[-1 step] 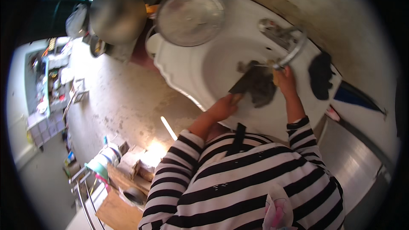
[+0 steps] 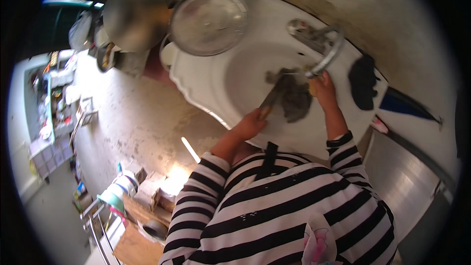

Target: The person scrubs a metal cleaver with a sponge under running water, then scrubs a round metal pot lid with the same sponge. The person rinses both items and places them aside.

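My left hand (image 2: 249, 125) is closed around the wooden handle of a cleaver (image 2: 274, 92), whose dark blade points up and away over the white washbasin (image 2: 240, 76). The blade looks narrow, seen nearly edge-on. Under the curved spout of the metal faucet (image 2: 335, 51), my right hand (image 2: 324, 90) is closed on a small yellow piece (image 2: 312, 86); its kind is unclear. Between both hands a wet-looking dark grey cloth (image 2: 297, 104) lies in the basin, partly behind the blade. Blur hides whether the blade touches it.
A dark cloth (image 2: 363, 82) lies on the basin's right rim. To the left rests a pan with a lid (image 2: 209, 22), its handle toward the wall. A large round metal pan (image 2: 135, 17) stands farther left. At right is a metal surface (image 2: 400, 181). Wooden boards (image 2: 140, 243) stand lower left.
The cleaver has turned from showing its broad side to nearly edge-on, still in my left hand. My right hand keeps its place under the spout. The whole view has shifted slightly.
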{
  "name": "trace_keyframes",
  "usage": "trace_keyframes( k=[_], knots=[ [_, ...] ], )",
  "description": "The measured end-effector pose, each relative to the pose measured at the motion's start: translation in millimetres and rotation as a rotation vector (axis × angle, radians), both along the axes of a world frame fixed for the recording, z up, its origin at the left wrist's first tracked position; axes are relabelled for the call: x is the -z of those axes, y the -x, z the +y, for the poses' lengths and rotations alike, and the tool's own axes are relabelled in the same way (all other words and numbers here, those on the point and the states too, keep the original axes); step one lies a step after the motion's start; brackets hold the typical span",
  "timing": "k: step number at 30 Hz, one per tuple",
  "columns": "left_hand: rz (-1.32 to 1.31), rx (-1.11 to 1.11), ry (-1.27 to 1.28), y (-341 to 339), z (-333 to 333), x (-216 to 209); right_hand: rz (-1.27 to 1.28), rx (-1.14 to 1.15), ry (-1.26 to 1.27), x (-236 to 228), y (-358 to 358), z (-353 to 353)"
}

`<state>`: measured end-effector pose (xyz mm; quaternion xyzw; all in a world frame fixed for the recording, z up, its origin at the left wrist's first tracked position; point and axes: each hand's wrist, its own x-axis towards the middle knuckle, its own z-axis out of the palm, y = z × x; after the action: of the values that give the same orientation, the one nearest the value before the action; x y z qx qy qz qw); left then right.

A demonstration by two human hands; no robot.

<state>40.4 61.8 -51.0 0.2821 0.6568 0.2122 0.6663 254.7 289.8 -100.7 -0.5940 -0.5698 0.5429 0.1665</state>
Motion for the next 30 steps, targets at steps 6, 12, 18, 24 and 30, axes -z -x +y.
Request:
trace_keyframes(
  k=[6,12,18,24,30],
  knots=[
    [-0.81,-0.515,0.173,8.0,-5.1,2.9,0.081,-0.086,-0.117,24.1,16.0,7.9],
    [-0.933,-0.578,0.191,12.6,-11.6,15.1,-0.203,-0.299,-0.44,38.3,101.6,-34.7],
    [-0.969,-0.721,0.221,9.4,-15.8,13.4,0.091,-0.564,-0.491,9.5,93.2,-119.7],
    [-0.945,-0.761,0.215,7.0,-17.6,13.7,-0.291,-0.427,-0.634,45.7,121.0,-43.7],
    [-0.976,-0.757,0.193,8.7,-17.3,14.7,-0.161,-0.598,-0.452,13.6,96.7,-91.2]
  ],
)
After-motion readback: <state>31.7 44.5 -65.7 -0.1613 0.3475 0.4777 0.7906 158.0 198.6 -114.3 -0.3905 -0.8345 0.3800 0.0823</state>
